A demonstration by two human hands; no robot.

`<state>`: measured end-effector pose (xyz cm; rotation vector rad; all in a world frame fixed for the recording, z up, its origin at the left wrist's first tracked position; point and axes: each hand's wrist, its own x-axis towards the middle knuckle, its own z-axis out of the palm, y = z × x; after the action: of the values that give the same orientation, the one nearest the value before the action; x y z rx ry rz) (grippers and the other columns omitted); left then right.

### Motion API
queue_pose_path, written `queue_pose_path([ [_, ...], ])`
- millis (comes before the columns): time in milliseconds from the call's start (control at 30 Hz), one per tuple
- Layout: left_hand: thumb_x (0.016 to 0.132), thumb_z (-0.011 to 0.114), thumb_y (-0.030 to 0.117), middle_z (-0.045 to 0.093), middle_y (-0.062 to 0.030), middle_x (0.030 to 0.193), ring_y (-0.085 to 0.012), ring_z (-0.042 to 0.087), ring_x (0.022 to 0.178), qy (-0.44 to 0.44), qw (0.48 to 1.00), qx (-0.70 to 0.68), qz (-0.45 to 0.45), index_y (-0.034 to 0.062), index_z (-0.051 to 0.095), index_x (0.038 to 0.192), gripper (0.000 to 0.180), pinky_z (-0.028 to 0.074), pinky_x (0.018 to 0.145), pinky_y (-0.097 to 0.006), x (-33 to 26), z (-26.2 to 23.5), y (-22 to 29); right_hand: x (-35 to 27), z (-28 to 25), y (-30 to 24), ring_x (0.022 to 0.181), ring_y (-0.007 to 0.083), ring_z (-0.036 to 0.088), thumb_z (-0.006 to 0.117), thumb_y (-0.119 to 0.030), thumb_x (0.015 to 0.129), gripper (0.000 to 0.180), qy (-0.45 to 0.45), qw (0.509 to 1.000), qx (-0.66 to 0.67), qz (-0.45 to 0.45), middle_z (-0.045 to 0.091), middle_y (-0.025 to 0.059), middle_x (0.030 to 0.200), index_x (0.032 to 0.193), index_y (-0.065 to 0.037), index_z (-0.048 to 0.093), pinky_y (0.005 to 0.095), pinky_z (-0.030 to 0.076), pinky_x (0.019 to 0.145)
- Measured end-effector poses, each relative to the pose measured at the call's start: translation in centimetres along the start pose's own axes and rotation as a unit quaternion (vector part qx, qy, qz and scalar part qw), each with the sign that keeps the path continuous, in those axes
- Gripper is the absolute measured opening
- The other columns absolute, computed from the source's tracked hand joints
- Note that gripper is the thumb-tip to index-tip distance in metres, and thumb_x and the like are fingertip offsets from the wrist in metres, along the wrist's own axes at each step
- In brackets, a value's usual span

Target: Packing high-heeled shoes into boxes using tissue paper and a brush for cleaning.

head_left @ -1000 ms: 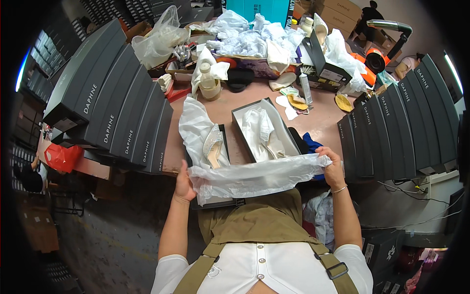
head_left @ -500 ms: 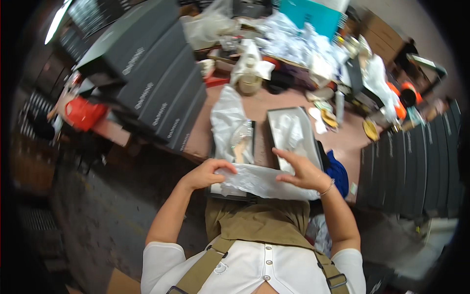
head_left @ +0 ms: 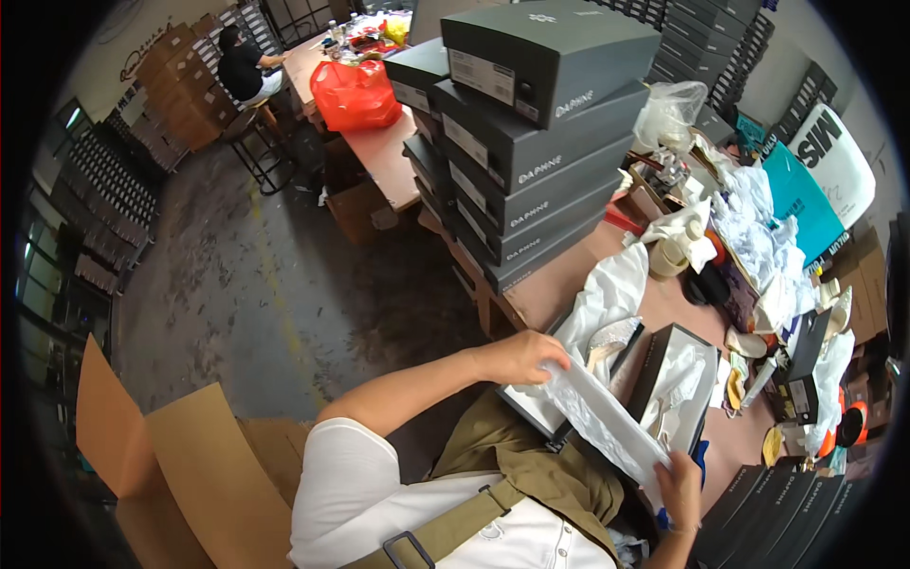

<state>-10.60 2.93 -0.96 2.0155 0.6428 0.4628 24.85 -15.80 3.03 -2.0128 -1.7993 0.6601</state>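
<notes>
My left hand pinches one end of a folded strip of white tissue paper. At the strip's other end, my right hand has its fingers closed on the paper. The strip stretches across the near part of two open dark shoe boxes. Inside the left shoe box, a glittery high-heeled shoe rests on white tissue. The right shoe box holds crumpled white tissue and a pale item partly wrapped in it, whose kind I cannot make out.
A tall stack of dark shoe boxes stands beyond my left hand. More shoe boxes stand in a row at lower right. Paper and shoes clutter the table's far side. An open cardboard carton is at lower left; a seated person is far off.
The view has swung left, bringing in the floor, carton and seated person. My right hand, earlier spread over the tissue, now grips its end, and the strip is drawn out between both hands.
</notes>
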Motion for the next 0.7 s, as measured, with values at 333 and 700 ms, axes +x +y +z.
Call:
queue_pose_path([
  [333, 0.075, 0.054, -0.001, 0.064, -0.0139, 0.111, -0.0278, 0.061, 0.102, -0.014, 0.998, -0.057, 0.021, 0.0012, 0.064, 0.112, 0.038, 0.048, 0.086, -0.034, 0.7, 1.8, -2.4, -3.3, -2.5, 11.3, 0.056, 0.0140, 0.044, 0.068, -0.007, 0.067, 0.018, 0.056, 0.994, -0.009, 0.091, 0.046, 0.0055, 0.059, 0.074, 0.001, 0.053, 0.0304, 0.037, 0.053],
  [700, 0.075, 0.051, -0.003, 0.065, -0.0110, 0.105, -0.0212, 0.061, 0.103, 0.100, 0.990, -0.089, -0.034, 0.0031, 0.067, 0.107, 0.036, 0.046, 0.090, -0.030, 0.7, 1.0, -2.0, -2.7, -0.2, 8.0, 0.060, 0.0063, 0.038, 0.067, -0.012, 0.079, 0.020, 0.007, 0.974, 0.167, 0.153, 0.042, -0.0029, 0.063, 0.074, -0.002, 0.050, 0.0247, 0.031, 0.053],
])
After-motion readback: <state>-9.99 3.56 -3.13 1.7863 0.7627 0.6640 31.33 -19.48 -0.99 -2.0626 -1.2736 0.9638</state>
